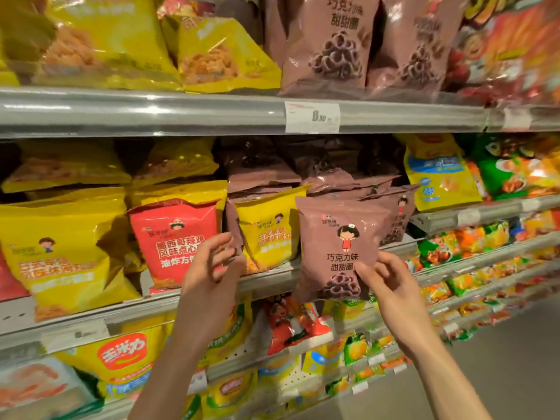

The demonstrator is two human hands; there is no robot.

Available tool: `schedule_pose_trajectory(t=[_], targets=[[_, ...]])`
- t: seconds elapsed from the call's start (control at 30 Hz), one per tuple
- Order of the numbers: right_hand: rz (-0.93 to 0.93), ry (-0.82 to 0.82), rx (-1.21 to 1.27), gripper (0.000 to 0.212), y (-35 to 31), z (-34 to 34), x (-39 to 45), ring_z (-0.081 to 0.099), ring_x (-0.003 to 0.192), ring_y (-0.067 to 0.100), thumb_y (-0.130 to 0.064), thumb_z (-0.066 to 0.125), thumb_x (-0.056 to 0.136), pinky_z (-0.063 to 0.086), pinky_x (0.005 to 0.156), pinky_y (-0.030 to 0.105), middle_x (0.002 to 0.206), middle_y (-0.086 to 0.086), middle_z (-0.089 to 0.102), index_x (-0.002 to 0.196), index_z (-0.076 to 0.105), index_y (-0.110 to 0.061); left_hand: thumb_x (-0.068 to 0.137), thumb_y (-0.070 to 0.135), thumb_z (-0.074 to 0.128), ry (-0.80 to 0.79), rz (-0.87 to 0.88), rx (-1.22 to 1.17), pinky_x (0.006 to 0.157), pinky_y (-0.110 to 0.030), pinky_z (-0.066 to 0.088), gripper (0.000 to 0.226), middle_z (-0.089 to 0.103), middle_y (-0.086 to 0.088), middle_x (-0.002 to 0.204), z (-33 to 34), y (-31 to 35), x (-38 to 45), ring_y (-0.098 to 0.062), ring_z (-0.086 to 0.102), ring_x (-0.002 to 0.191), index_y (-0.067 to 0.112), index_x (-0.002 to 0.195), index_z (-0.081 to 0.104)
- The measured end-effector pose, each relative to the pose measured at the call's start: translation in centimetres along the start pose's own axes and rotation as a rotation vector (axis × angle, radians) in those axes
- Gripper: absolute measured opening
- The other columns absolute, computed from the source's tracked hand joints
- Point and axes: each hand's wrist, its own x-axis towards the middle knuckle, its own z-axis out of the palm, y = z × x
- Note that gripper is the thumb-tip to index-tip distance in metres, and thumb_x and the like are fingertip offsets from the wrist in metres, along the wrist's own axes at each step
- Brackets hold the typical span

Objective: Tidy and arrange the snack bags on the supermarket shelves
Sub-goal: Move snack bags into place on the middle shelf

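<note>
Risk is slip: right hand point(383, 278) pinches brown bag point(341, 247) only at its low right corner, out in front of mid shelf point(266, 278), while left hand point(212, 262) w/ curled fingers touches a dark bag edge, grip unclear, so yellow bag point(266, 234) behind may topple.

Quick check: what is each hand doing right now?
Left hand: grip closed on a brown bag's edge.
Right hand: grip closed on the front brown bag.

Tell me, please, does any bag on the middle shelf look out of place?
Yes: a small yellow bag stands in the brown-bag section, between the red bag and the brown bag in the right hand.
</note>
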Motion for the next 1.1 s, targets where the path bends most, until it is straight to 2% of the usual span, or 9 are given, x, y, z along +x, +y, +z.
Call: schedule_pose_trajectory(t=[0.13,0.23,0.33,0.43,0.6,0.77,0.9,0.97,1.1], targets=[[-0.044,-0.103,-0.034,0.038,0.3,-0.6,2.7,0.051,0.07,0.005,-0.064,0.072,0.078,0.043,0.068,0.023,0.071,0.005,0.055,0.104,0.065,-0.037,0.079,0.053,0.076,0.012,-0.083,0.037,0.095,-0.015,0.05,0.054,0.06,0.043,0.124,2.4,-0.3,0.9,0.014,0.056,0.124,0.074,0.118,0.044],[-0.034,-0.183,-0.009,0.032,0.6,-1.1,4.4,0.05,0.06,-0.001,-0.056,0.078,0.082,0.041,0.057,0.012,0.067,-0.015,0.058,0.103,0.063,-0.038,0.084,0.048,0.08,0.072,-0.047,0.189,0.088,0.002,0.042,0.065,0.057,0.049,0.117,4.4,-0.6,1.5,0.028,0.051,0.113,0.056,0.135,0.041],[-0.068,-0.272,-0.006,0.031,1.1,-1.6,5.5,0.054,0.063,0.0,-0.055,0.075,0.085,0.043,0.059,0.011,0.068,-0.012,0.063,0.103,0.061,-0.034,0.088,0.037,0.081,0.144,-0.082,0.268,0.082,0.005,0.04,0.079,0.057,0.031,0.121,5.9,-0.9,2.3,0.033,0.05,0.103,0.021,0.153,0.038],[-0.1,-0.325,-0.079,0.022,1.4,-2.0,6.4,0.042,0.061,0.008,-0.061,0.063,0.085,0.036,0.056,0.017,0.068,0.011,0.039,0.094,0.058,-0.041,0.088,0.035,0.081,0.264,-0.044,0.386,0.081,0.002,0.044,0.063,0.065,0.027,0.111,6.6,-0.7,2.6,0.027,0.057,0.095,0.016,0.142,0.054],[-0.111,-0.347,-0.107,0.036,1.9,-2.4,7.5,0.033,0.061,0.012,-0.057,0.062,0.09,0.031,0.055,0.019,0.072,0.017,0.028,0.084,0.049,-0.024,0.091,0.044,0.077,0.323,-0.012,0.452,0.094,-0.042,0.056,0.04,0.074,0.005,0.115,7.0,0.4,2.4,-0.015,0.07,0.107,0.021,0.122,0.069],[-0.125,-0.324,-0.054,0.057,1.8,-2.0,7.8,0.035,0.065,0.014,-0.059,0.063,0.086,0.033,0.06,0.025,0.075,0.023,0.031,0.095,0.05,-0.005,0.092,0.044,0.075,0.401,0.041,0.402,0.086,-0.04,0.06,0.027,0.077,0.011,0.105,6.2,2.3,1.4,-0.006,0.072,0.098,0.025,0.112,0.071],[-0.09,-0.306,0.033,0.031,0.8,-0.7,7.2,0.051,0.076,0.014,-0.058,0.066,0.082,0.042,0.072,0.036,0.09,0.029,0.054,0.1,0.062,-0.033,0.089,0.052,0.073,0.421,0.075,0.402,0.08,-0.023,0.056,0.023,0.076,0.02,0.098,4.2,3.5,0.1,0.005,0.07,0.093,0.035,0.105,0.071],[-0.098,-0.285,0.059,0.029,0.9,0.1,7.1,0.052,0.079,0.016,-0.046,0.069,0.089,0.043,0.074,0.037,0.091,0.032,0.054,0.11,0.061,-0.027,0.089,0.056,0.072,0.411,0.084,0.424,0.076,-0.021,0.053,0.019,0.075,0.025,0.097,2.8,4.0,-0.6,0.006,0.069,0.09,0.041,0.101,0.07],[-0.125,-0.193,0.109,0.017,1.3,2.1,7.4,0.052,0.064,-0.002,-0.02,0.069,0.098,0.044,0.065,0.015,0.068,-0.012,0.054,0.109,0.057,-0.02,0.088,0.056,0.073,0.418,0.066,0.417,0.08,-0.036,0.059,0.028,0.076,0.021,0.101,0.1,4.6,-1.3,-0.002,0.072,0.091,0.038,0.109,0.072]])
